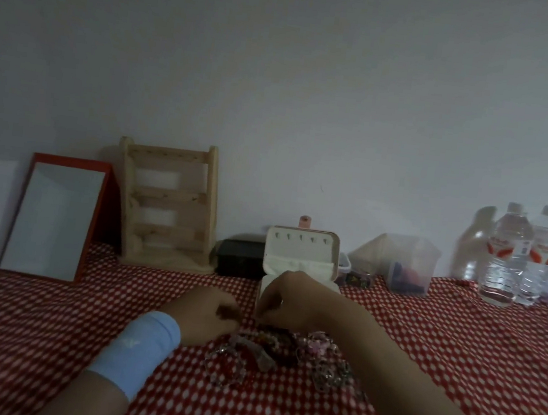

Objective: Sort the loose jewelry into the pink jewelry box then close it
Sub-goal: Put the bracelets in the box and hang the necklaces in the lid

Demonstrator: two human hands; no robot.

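The pink jewelry box (302, 250) stands open at the middle of the table, its cream lid upright with small hooks inside. Just in front of it lies a heap of loose jewelry (282, 356), beads and chains tangled together. My left hand (208, 313), with a light blue wristband, has curled fingers at the left edge of the heap and seems to pinch a small dark piece. My right hand (288, 304) hovers over the box's front edge with fingers curled down; what it grips is too dim to tell.
A red-framed mirror (54, 218) and a wooden jewelry stand (169, 205) lean at the back left. A black case (238, 258) sits beside the box. Clear plastic containers (407, 265) and two water bottles (522, 255) stand at the back right. A red checked cloth (43, 334) covers the table.
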